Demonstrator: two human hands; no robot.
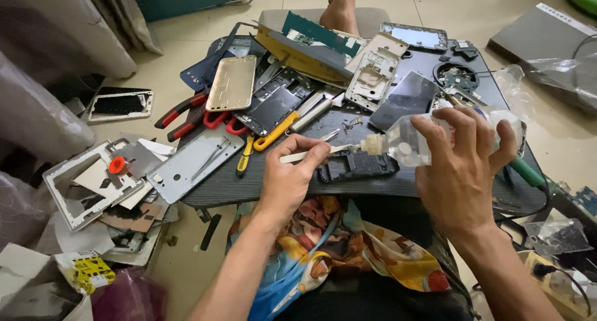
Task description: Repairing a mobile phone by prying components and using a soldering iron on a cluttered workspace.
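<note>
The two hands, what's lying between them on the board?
In the head view, between the left hand and right hand lie the clear bottle's nozzle and a black phone frame.

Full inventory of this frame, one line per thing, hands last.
clear bottle: 1, clear with pale nozzle, tilted in the right hand
white stick: 1, white, in the left hand, tip at the bottle nozzle
dark phone frame: 1, black, on the board under the nozzle
dark board: 1, dark grey, across the lap
gold phone cover: 1, gold, board upper left
red pliers: 1, red handles, board left edge
left hand: 1, pinching the stick
right hand: 1, gripping the bottle
</note>
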